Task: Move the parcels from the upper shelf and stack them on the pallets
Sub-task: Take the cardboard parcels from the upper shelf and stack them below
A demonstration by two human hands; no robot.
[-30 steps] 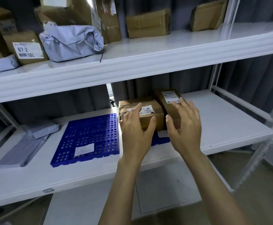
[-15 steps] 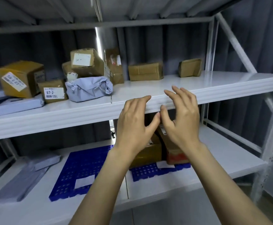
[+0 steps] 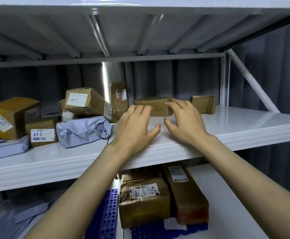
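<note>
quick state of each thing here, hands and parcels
left hand: open, above the upper shelf, holding nothing
right hand: open, fingers near the flat brown box, no grip
flat brown box: lying on upper shelf, not lifted
grey bag parcel: crumpled, on upper shelf
taped box: set on blue pallet below

We see a white metal upper shelf [image 3: 244,121] crowded with parcels toward its left end: a large brown box [image 3: 11,116] with a slanted label, a small box marked 67-2 [image 3: 41,133] just beside it, a flat grey mailer [image 3: 4,149] at the front left, and a crumpled grey bag parcel [image 3: 83,130] touching the small box. Behind these a labelled box [image 3: 87,102] sits tilted, propped on its neighbours, next to a tall upright box [image 3: 119,96]. Farther right, near the back, lie a long flat box [image 3: 153,106] and, apart from it, a small brown box [image 3: 203,104]. On the lower shelf [image 3: 215,195] we find blue perforated pallets [image 3: 104,218] and, at the left, grey mailers [image 3: 20,219].
</note>
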